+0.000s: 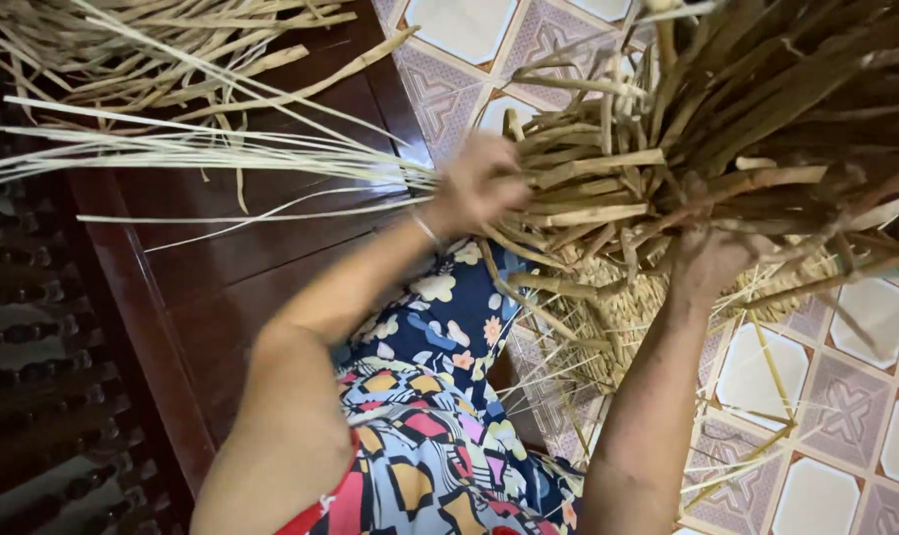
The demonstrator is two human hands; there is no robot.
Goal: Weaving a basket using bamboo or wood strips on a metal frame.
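Observation:
My left hand (479, 180) is closed on a bunch of thin pale fibre strands (222, 154) that fan out to the left over the wooden bench. My right hand (712, 260) reaches into a thick bundle of dried brown straw strips (727, 129) and grips some of them; its fingers are partly hidden by the strips. Below the bundle sits a partly woven straw piece (618, 307) with loose thin strands sticking out. A thin bracelet sits on my left wrist.
A dark wooden bench (212, 287) with a carved backrest (33, 376) fills the left. More dried strips (172, 50) lie on it at the top left. Patterned floor tiles (846, 396) show at right and top. My flowered dress (430, 416) covers my lap.

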